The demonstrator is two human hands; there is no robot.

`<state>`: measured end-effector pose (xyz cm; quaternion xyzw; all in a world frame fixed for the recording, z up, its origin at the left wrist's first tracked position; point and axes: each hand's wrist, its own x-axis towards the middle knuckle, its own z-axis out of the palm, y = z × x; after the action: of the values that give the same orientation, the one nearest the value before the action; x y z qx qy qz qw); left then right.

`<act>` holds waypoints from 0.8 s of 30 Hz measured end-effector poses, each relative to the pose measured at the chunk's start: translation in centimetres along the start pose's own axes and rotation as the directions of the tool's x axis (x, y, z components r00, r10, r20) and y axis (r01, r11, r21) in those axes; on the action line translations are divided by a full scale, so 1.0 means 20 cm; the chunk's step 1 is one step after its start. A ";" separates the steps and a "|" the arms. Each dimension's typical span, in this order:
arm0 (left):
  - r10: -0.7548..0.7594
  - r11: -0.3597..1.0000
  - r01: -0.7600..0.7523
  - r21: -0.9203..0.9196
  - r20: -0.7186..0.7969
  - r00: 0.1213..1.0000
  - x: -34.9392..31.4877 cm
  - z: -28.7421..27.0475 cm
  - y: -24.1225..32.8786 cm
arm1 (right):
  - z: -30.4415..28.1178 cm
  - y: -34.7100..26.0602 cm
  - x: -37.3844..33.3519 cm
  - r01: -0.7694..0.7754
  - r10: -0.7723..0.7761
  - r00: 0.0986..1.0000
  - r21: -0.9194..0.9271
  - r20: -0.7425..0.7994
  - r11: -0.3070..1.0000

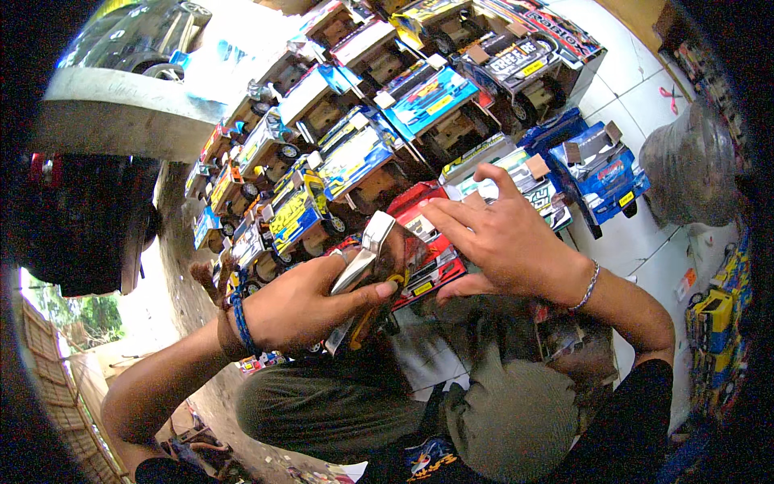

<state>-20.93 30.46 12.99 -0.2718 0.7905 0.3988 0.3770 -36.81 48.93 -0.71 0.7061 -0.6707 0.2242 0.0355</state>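
My left hand (310, 294) is closed around a toy truck, mostly hidden by my palm. A bent white panel (375, 238) stands up from it, and my thumb presses by a small yellow part (397, 278). Directly beside it is a red toy truck (435, 262) with a yellow plate on its front. I cannot tell whether the two are joined. Over the red truck, my right hand (504, 238) has its fingers spread, with fingertips at the red top and the thumb near its front edge. A braided bracelet circles each wrist.
Rows of toy trucks (355, 153) fill the floor ahead. A blue toy truck (601, 173) stands at the right, near a dark rounded sack-like bundle (692, 165). Red scissors (668, 100) lie on white tiles. Yellow-and-blue toy trucks (713, 323) line the right edge. My bent knees are close below.
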 end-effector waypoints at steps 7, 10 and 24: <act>-0.013 0.999 0.013 0.045 -0.001 1.000 0.02 -0.01 0.04 | 0.00 0.01 -0.01 -0.015 0.018 0.999 0.083 -0.033 0.996; -0.003 0.997 0.005 0.080 -0.020 1.000 0.03 -0.01 0.04 | 0.00 0.01 -0.01 -0.005 0.011 0.998 0.097 -0.056 0.995; 0.051 0.975 -0.036 0.218 -0.063 0.997 0.05 -0.01 0.04 | 0.00 0.02 -0.02 -0.016 0.015 1.000 0.087 0.015 0.996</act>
<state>-22.16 30.72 12.65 -0.2250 0.8475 0.3090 0.3683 -37.20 49.25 -1.07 0.7033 -0.6660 0.2485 -0.0020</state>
